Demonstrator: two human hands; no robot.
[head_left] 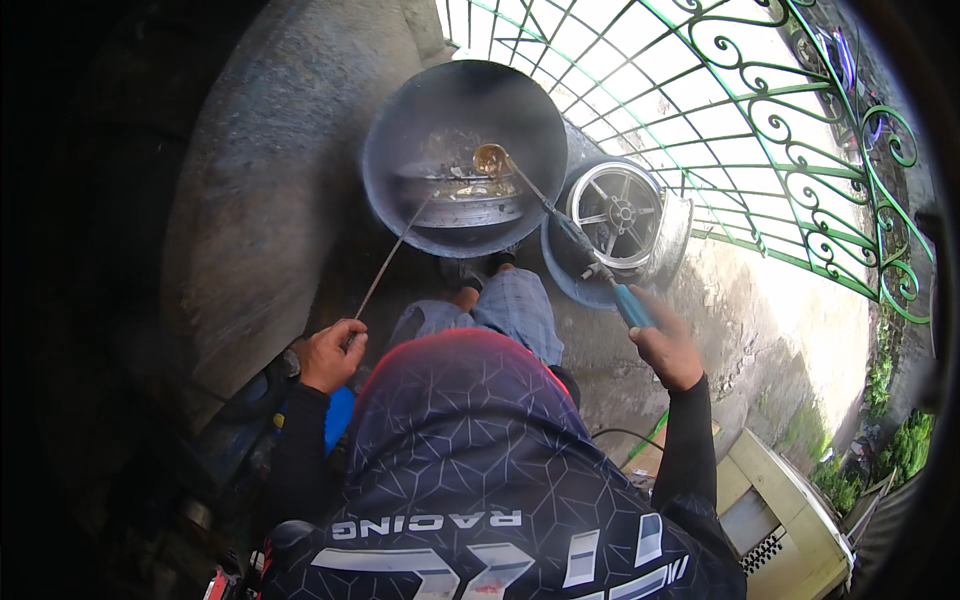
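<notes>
My left hand point(332, 356) is closed around the near end of a thin metal rod point(384, 268). The rod slants up and away, its far end at a wheel rim point(468, 212) inside a large round metal drum point(410, 120). In my right hand point(668, 340), slightly blurred, is the teal handle of a gas torch point(572, 232). Its long tube reaches left into the drum, and the brass-coloured bell nozzle point(491, 160) sits above the rim. Any flame cannot be made out.
A spoked alloy wheel point(622, 216) rests on a second metal container point(572, 285), right of the drum. Behind stands a green scrollwork metal gate point(765, 120). A beige casing point(785, 515) is at lower right, and a blue object point(339, 416) lies beside my left forearm.
</notes>
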